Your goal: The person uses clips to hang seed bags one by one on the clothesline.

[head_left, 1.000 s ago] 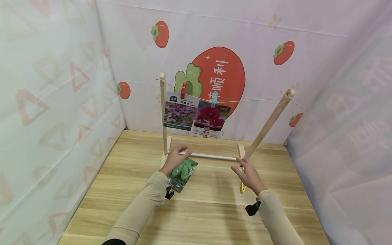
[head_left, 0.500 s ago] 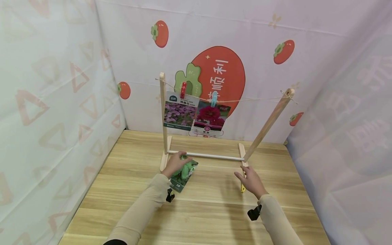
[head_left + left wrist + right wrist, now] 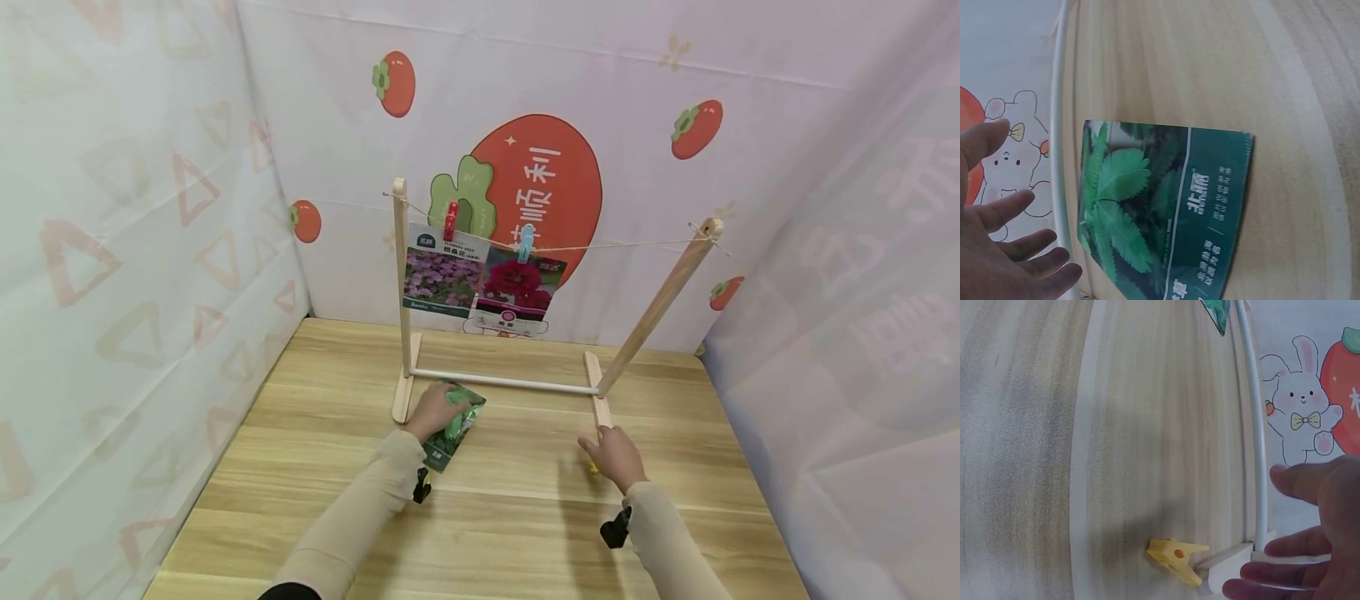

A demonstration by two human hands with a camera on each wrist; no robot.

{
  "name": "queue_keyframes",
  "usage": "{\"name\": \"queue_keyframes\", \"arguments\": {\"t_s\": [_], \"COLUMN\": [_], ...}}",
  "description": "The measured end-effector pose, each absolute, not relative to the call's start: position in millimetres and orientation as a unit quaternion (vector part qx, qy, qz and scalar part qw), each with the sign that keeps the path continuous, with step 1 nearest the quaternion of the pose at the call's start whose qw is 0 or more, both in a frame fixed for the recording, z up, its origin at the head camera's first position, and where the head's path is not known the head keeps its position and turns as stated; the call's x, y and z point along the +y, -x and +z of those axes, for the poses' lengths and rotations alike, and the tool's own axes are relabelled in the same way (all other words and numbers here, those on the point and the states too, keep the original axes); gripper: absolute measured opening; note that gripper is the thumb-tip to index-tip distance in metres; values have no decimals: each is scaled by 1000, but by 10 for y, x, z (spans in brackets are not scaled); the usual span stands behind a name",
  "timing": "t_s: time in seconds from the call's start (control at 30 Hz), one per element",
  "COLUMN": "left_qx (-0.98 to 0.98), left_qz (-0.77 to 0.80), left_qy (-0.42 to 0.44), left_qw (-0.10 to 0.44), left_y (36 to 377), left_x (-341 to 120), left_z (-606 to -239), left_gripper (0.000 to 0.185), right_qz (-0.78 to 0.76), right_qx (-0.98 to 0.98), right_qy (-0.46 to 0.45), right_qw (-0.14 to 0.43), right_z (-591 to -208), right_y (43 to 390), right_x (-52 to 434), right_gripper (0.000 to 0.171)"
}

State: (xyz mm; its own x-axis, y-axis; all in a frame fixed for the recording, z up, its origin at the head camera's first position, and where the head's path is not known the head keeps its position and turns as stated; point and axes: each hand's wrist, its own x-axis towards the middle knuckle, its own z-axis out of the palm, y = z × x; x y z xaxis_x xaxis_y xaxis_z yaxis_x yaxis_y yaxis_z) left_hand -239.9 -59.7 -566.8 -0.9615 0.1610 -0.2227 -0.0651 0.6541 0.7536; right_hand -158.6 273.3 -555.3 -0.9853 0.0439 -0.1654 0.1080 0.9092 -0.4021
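Observation:
A green seed packet with a leaf picture lies flat on the table. Above it hovers my left hand; the left wrist view shows its fingers spread, apart from the packet. On the right, my right hand hangs over a yellow clothespin lying by the rack's right foot. Its fingers are extended and hold nothing. In the head view this hand mostly hides the clothespin. Two more seed packets hang from a string: a purple-flowered one under a red clothespin, a red-flowered one under a blue clothespin.
The wooden rack has a left post, a leaning right post and a white crossbar low between them. A string spans the post tops. Printed cloth walls enclose the table behind and at both sides.
Both hands have drawn back from the crossbar toward me. My left hand has come down over the green packet, and my right hand over the yellow clothespin.

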Motion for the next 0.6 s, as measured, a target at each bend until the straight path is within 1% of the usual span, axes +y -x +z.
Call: {"name": "queue_keyframes", "arguments": {"t_s": [0.2, 0.37, 0.6], "left_qx": [916, 925, 913], "left_qz": [376, 352, 371], "left_qy": [-15, -30, -34], "left_qw": [140, 143, 167], "left_y": [2373, 2375, 2350], "left_x": [-596, -610, -640], "left_z": [-5722, -5788, -5856], "left_gripper": [59, 62, 61], "right_qz": [-208, -230, -225], "right_qx": [971, 962, 964], "right_qy": [-79, -92, -92], "right_qw": [94, 118, 104], "right_z": [-5619, -5682, -5760], "right_y": [1583, 1563, 1574], "right_x": [2735, 2727, 2730], "right_gripper": [40, 34, 29]}}
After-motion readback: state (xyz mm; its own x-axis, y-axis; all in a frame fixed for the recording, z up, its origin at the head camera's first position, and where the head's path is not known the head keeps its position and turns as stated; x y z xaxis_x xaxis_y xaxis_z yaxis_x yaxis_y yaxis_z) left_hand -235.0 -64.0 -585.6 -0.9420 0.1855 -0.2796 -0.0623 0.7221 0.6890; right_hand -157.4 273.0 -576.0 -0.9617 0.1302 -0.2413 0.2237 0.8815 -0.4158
